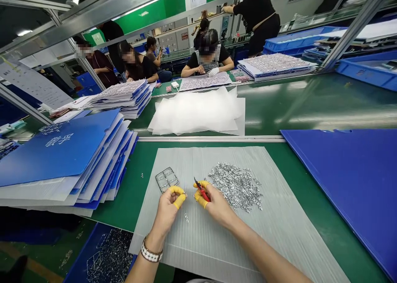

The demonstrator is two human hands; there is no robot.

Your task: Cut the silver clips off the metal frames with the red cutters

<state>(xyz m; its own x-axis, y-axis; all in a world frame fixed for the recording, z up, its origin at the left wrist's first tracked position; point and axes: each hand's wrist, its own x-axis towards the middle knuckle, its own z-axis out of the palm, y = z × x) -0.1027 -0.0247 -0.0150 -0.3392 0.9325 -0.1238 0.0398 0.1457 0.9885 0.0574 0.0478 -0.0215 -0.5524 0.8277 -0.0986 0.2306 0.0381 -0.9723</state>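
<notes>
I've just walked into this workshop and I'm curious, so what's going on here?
The person's right hand holds small red-handled snips beside a heap of small metal parts on a grey corrugated plastic sheet. The left hand, with yellow finger cots, is just below a metal frame. Across the green bench, a co-worker in white gloves works over a sheet of parts.

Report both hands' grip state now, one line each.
Left hand: closed, yellow finger cots pinched together, nothing visibly held.
Right hand: closed, holding red-handled snips.
</notes>
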